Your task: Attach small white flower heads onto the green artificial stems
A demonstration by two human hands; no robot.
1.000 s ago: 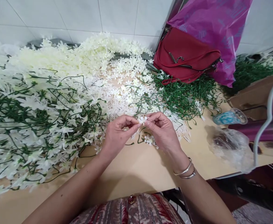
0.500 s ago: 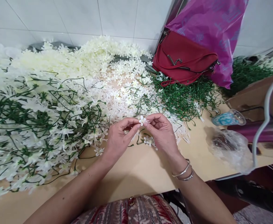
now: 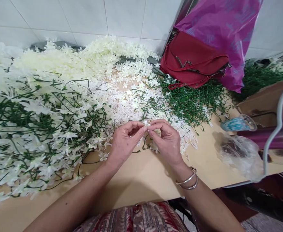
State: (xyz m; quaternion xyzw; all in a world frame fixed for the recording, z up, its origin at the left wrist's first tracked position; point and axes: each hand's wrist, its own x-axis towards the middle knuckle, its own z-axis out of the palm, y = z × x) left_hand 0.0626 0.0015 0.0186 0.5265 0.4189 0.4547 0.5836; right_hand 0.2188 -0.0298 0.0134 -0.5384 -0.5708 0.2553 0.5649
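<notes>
A small white artificial flower (image 3: pixel 146 123) is pinched between the fingertips of both hands, which meet above the table's front part. My left hand (image 3: pixel 127 139) is closed on it from the left, thumb against forefinger. From the right, my right hand (image 3: pixel 167 138) grips the same flower, its fingers mostly covering the petals. Just behind the hands spread white stamen pieces (image 3: pixel 123 111) and loose white blossoms (image 3: pixel 141 69). Under the fingers lies a green stem (image 3: pixel 145 144) with a white flower, partly hidden.
Finished-looking white flowers on green stems (image 3: pixel 47 129) heap up at left. Green stems (image 3: pixel 192 100) lie below a red handbag (image 3: pixel 192 59) and a purple plastic bag (image 3: pixel 219 22). At right are a plastic cup (image 3: pixel 238 123), a clear bag (image 3: pixel 239 151) and a grey curved tube (image 3: pixel 273 132).
My fingertips have drawn together over the flower, so fewer petals show. My right hand has shifted slightly, with the view moving a little.
</notes>
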